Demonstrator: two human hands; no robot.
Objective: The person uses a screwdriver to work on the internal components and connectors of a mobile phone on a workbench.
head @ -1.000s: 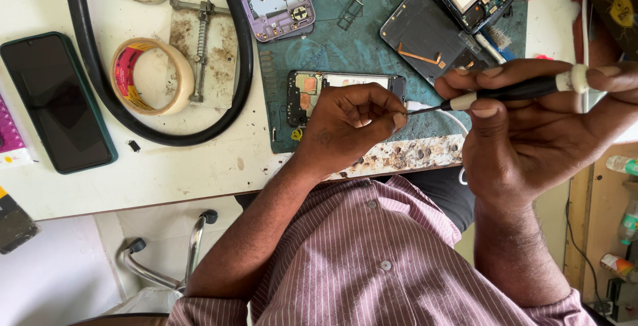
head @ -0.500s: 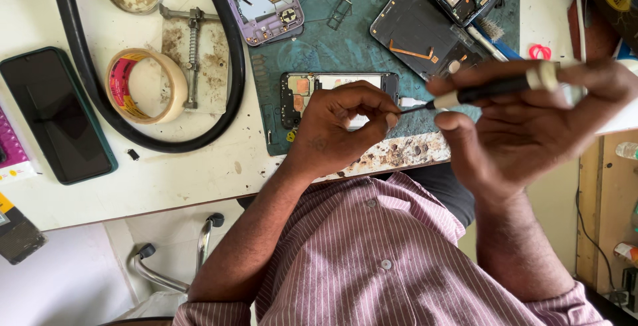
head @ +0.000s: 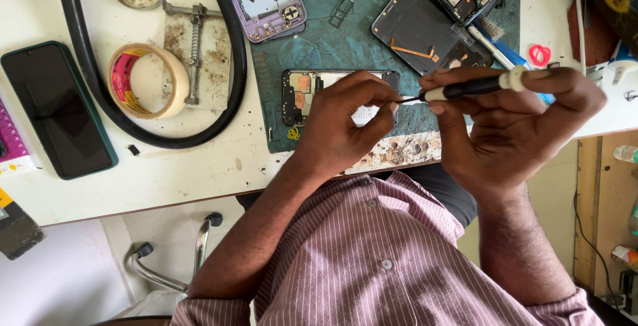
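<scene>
We see, from above, an opened smartphone (head: 312, 93) lying flat on a teal repair mat (head: 332, 47) near the front edge of a white workbench (head: 173, 173), its long axis running left to right across the view and its exposed circuit board at the left end. The left hand (head: 342, 123) rests on the phone's right half, fingers curled down onto it so that it is pinned. The right hand (head: 515, 130) pinches a black-handled precision screwdriver (head: 475, 87) between thumb and fingers; the tool lies almost horizontal, white cap to the right, tip pointing left toward the left hand's fingertips at the phone's right end. Around the mat lie a purple phone frame (head: 266, 0), a dark phone with a green rim (head: 56, 110), a tape roll (head: 143, 80) and a black cable loop (head: 226, 87).
</scene>
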